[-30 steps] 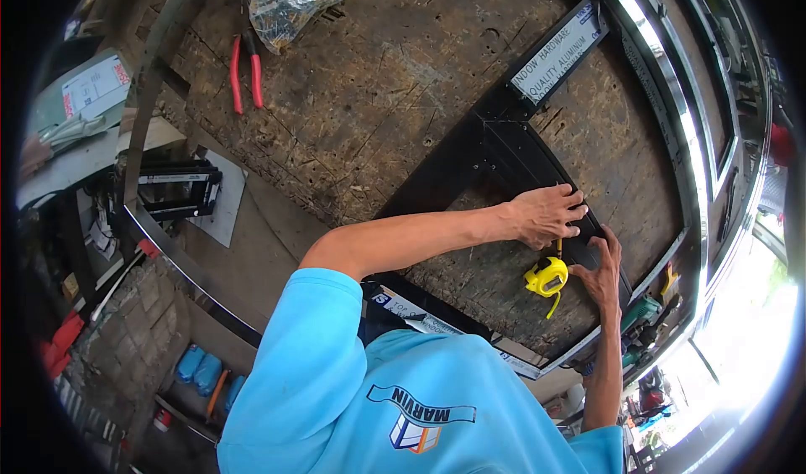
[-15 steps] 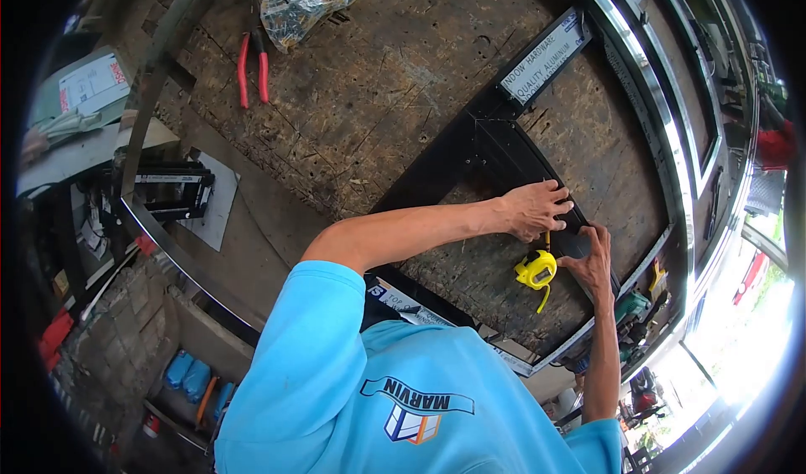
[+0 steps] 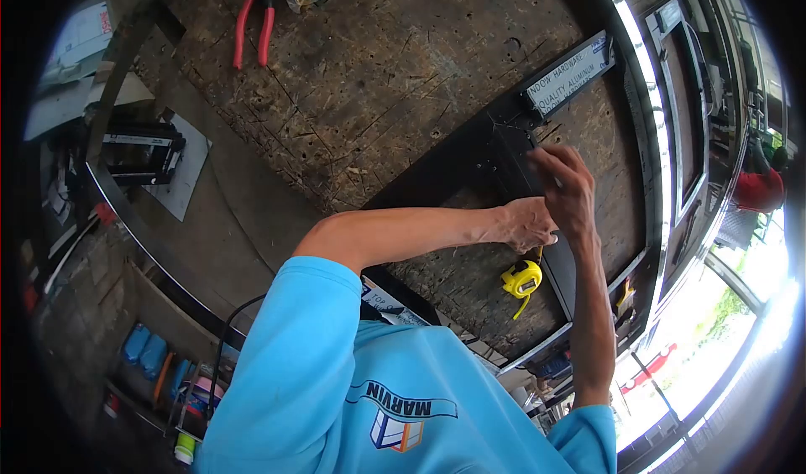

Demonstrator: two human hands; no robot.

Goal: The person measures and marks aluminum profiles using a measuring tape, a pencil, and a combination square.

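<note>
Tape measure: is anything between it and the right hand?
Yes. In the head view, the left hand lies across the direct line from the right hand to the yellow tape measure. Nothing visible blocks the tape measure from the side nearest the blue shirt.

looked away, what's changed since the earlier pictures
The right hand has let go of the near part of the long black metal bar and moved along it, away from the body. The left hand stays by the yellow tape measure; red-handled pliers stay put.
</note>
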